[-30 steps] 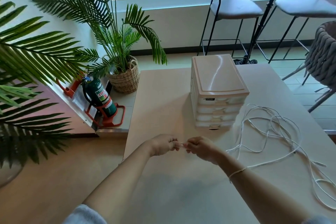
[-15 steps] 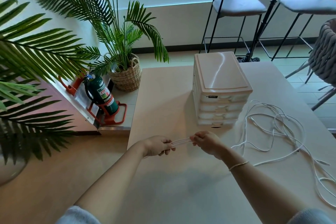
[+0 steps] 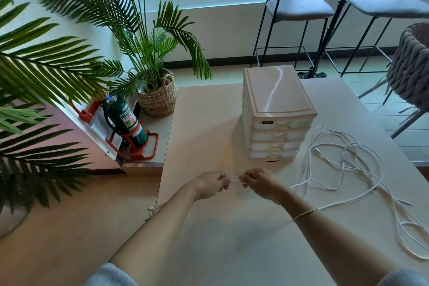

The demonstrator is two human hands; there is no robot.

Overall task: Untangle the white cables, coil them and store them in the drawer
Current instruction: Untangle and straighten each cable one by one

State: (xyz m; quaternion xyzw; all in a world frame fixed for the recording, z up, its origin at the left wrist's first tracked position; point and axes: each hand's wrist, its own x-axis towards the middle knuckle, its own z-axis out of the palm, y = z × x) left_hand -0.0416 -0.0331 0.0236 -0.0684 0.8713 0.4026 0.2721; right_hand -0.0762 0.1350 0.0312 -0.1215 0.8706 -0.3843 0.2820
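The left hand [image 3: 210, 184] and right hand [image 3: 260, 183] meet knuckle to knuckle over the table [image 3: 209, 127], both curled, pinching one short stretch of white cable [image 3: 235, 180] between them. One drawer unit [image 3: 277, 112] stands behind; the loose cables [image 3: 352, 169] sprawl right, count unclear

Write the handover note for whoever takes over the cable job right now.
Left hand and right hand: both pinch a short stretch of white cable held between them over the table.
Rest of the white cables lies loose and tangled on the table, right of the drawer unit.
Drawers are all closed.
Done: nothing coiled or stored.
Left: untangle, coil, open a drawer, store.
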